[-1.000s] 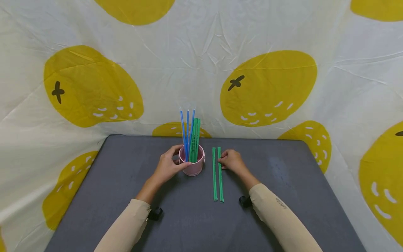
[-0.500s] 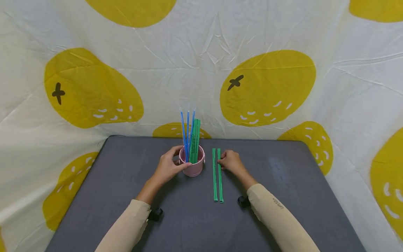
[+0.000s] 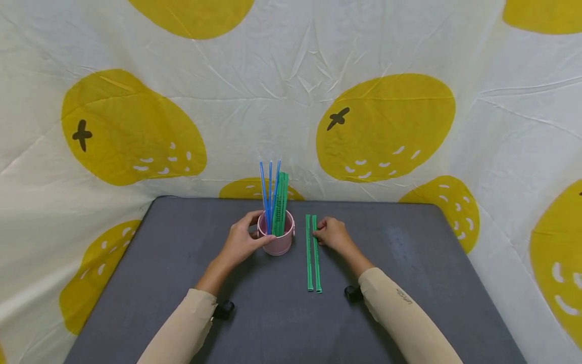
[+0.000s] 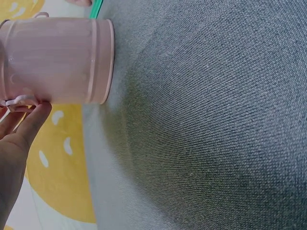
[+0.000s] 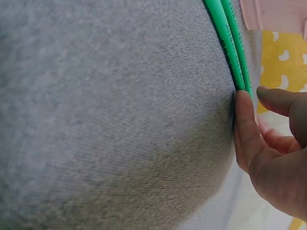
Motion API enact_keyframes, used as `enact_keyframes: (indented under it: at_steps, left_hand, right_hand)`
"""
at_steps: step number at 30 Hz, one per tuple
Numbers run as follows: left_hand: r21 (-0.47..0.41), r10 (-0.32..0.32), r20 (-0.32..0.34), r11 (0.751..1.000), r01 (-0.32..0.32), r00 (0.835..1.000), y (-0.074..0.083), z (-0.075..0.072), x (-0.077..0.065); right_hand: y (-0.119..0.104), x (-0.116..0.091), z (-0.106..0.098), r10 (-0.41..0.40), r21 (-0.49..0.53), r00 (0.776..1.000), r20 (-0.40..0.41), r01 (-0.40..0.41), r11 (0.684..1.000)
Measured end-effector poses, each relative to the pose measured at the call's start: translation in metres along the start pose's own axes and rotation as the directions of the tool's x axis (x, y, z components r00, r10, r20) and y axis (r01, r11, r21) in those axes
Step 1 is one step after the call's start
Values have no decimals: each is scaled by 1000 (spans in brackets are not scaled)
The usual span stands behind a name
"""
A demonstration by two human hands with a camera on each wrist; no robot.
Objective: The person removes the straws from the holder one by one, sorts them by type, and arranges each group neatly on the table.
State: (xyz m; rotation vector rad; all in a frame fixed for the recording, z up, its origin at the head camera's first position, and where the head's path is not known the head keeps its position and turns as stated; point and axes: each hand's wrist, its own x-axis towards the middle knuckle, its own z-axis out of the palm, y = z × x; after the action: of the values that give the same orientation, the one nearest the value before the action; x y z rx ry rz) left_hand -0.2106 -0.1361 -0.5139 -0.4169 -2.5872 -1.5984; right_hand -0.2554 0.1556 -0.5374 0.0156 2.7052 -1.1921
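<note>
My left hand [image 3: 242,241] grips a small pink bucket [image 3: 281,246] on the table, thumb at its near rim and fingers on the far left side. In the left wrist view my fingertips touch the side of the bucket [image 4: 57,60] by its handle lug. Blue sticks [image 3: 263,187] with clear tips and green printed sticks [image 3: 282,202] stand in it. To its right, two long slim green sticks [image 3: 309,263] lie side by side. My right hand [image 3: 334,233] touches the far part of the right one [image 5: 228,48]; another fingertip [image 5: 266,93] is apart from it.
The dark grey table [image 3: 400,283] has its far edge against a white cloth [image 3: 300,60] printed with yellow fruit. Black camera mounts [image 3: 224,309] sit at both wrists, below beige sleeves [image 3: 404,308].
Nearly nothing differs. Both hands keep their places at the bucket and the right-hand green stick; the right forearm shifts very slightly, and the head view drifts a little.
</note>
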Motion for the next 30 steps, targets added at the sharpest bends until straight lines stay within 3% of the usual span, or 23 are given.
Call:
enact_keyframes:
  at_steps: [6, 12, 24, 30]
  left_hand:
    - [-8, 6, 1, 1000, -6, 1000, -2, 0, 0]
    - [-17, 9, 5, 1000, -9, 1000, -1, 1, 1]
    - [-6, 9, -2, 1000, -9, 1000, 0, 2, 3]
    - [-3, 31, -13, 1000, -31, 999, -2, 1, -2]
  right_hand:
    - [-1, -2, -4, -83, 2, 996, -41, 83, 997]
    - [-10, 0, -9, -231, -18, 969, -89, 231, 973]
    - [-52, 11, -18, -339, 161, 938, -67, 346, 924]
    - [-71, 14, -12, -390, 236, 920, -50, 390, 890]
